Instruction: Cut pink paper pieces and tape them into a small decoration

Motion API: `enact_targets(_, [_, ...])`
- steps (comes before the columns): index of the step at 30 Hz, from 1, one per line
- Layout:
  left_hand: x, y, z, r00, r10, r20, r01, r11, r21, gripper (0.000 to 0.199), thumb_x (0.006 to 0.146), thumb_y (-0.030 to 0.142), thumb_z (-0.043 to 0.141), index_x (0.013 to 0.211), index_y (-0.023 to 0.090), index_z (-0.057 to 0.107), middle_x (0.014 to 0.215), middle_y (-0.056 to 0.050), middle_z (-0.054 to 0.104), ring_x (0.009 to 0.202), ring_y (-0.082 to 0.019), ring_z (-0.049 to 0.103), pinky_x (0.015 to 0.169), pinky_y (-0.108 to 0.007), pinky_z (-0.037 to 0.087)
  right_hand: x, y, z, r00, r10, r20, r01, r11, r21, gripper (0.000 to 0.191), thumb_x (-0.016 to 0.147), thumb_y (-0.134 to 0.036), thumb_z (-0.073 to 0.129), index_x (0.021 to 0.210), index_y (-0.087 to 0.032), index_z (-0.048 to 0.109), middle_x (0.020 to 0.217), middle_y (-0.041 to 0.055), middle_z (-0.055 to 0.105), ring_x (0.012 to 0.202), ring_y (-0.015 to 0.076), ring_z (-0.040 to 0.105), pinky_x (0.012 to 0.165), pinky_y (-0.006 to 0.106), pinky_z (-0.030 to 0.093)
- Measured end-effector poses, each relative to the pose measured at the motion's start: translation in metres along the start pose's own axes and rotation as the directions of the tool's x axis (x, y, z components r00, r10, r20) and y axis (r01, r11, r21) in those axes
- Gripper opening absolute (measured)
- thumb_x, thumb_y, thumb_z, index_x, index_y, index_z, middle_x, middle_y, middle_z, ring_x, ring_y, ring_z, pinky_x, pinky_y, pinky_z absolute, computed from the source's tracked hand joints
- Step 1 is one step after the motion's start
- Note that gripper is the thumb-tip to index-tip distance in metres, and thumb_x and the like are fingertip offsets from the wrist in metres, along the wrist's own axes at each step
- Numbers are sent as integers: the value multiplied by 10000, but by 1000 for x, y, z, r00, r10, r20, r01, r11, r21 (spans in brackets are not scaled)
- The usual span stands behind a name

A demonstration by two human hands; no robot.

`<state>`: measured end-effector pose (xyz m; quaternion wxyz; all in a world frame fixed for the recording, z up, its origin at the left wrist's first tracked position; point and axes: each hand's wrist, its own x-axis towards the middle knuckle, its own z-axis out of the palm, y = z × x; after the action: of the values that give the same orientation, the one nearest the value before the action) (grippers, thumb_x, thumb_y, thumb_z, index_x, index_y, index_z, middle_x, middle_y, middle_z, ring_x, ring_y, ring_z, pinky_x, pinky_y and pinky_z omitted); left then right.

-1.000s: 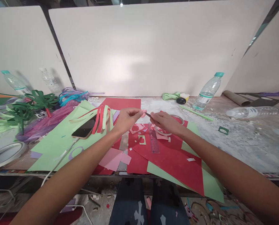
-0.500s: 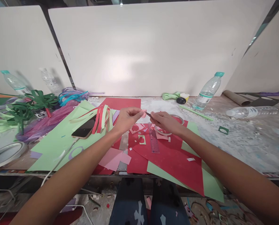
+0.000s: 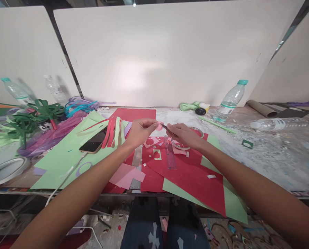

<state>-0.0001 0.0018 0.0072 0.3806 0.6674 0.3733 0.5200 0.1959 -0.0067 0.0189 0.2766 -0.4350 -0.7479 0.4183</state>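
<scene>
A small curled piece of pink paper point(image 3: 160, 126) is pinched between the thumb and fingertips of my left hand point(image 3: 143, 130). My right hand point(image 3: 181, 133) is closed around a slim dark pointed tool point(image 3: 165, 127), which looks like tweezers; its tip meets the pink paper. Most of the tool is hidden by my fingers. Both hands hover above red paper sheets point(image 3: 193, 180). Beneath them are a clear ruler point(image 3: 171, 159), a tape roll point(image 3: 201, 133) partly behind my right hand, and a pale green cut-out scrap point(image 3: 157, 154).
To the left, a phone point(image 3: 93, 141) with a white cable rests on green paper point(image 3: 58, 162), beside red and green paper strips point(image 3: 112, 133). A water bottle point(image 3: 230, 100) stands at the back right; another bottle point(image 3: 279, 123) lies on its side. White panels point(image 3: 170, 52) rise behind.
The pink paper has turned slightly at the tool's tip, between my fingers. My hands and arms are almost where they were.
</scene>
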Motion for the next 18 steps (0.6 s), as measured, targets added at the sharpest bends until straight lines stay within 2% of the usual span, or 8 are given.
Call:
enact_targets(7, [1, -2, -1, 999, 0, -37, 1, 1000, 8, 206, 769, 352, 639, 848, 187, 734, 805, -34, 698, 730, -157, 603, 609, -260, 465, 0, 1, 0, 1000, 3, 14, -3, 1000, 14, 548, 867, -655, 342, 583, -189, 388, 508, -61, 203, 438, 74, 141, 427, 261, 139])
enact_targets(18, [3, -5, -3, 1000, 13, -24, -11, 997, 76, 212, 771, 365, 644, 882, 213, 742, 853, -41, 703, 819, -190, 616, 665, -291, 476, 0, 1, 0, 999, 4, 44, -6, 999, 43, 549, 869, -651, 343, 577, -189, 383, 505, -64, 210, 424, 67, 137, 414, 261, 131])
